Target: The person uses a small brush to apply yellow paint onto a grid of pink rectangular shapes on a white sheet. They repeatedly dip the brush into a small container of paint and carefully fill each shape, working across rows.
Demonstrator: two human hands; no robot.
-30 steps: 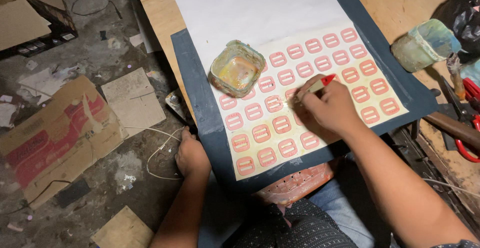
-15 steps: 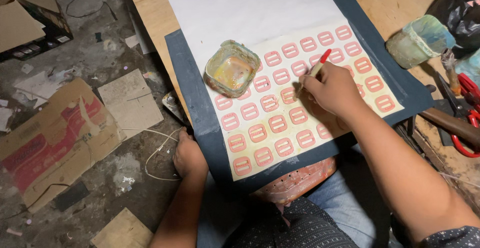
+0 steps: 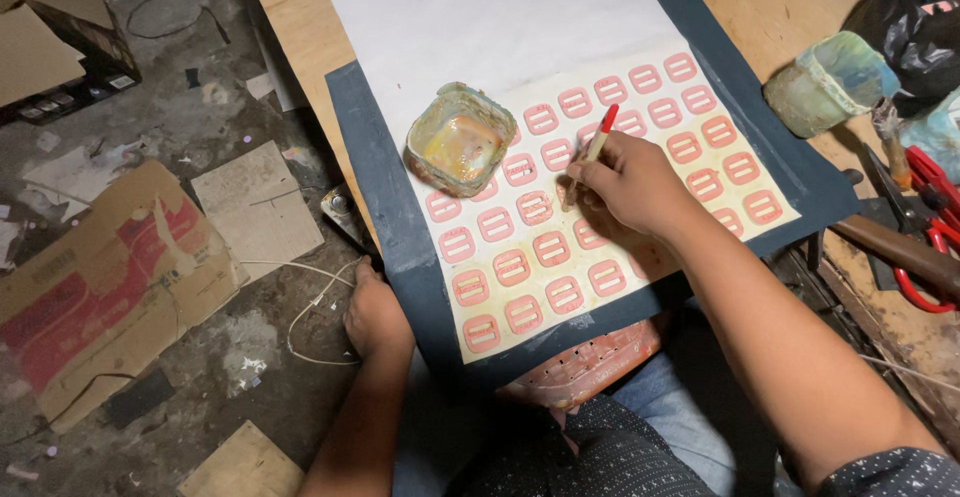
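Observation:
My right hand (image 3: 630,185) grips a thin brush with a red tip (image 3: 596,143), its lower end touching a yellow-stained white sheet (image 3: 600,207) laid on a dark blue board (image 3: 385,187). Rows of several pink buckle-shaped pieces (image 3: 552,249) cover the sheet. A small square tub stained with yellow glue (image 3: 460,140) stands on the sheet just left of the brush. My left hand (image 3: 377,314) rests on the floor beside the board's near left edge, fingers curled; what it holds is hidden.
A clear stained tub (image 3: 830,82) stands at the right on a wooden plank (image 3: 780,17). Red-handled scissors (image 3: 925,227) and a wooden handle (image 3: 900,247) lie far right. Cardboard scraps (image 3: 110,277) and a white wire (image 3: 300,297) litter the floor at left.
My right hand with the brush has shifted left and slightly forward across the rows of pink pieces. The left hand has stayed in place.

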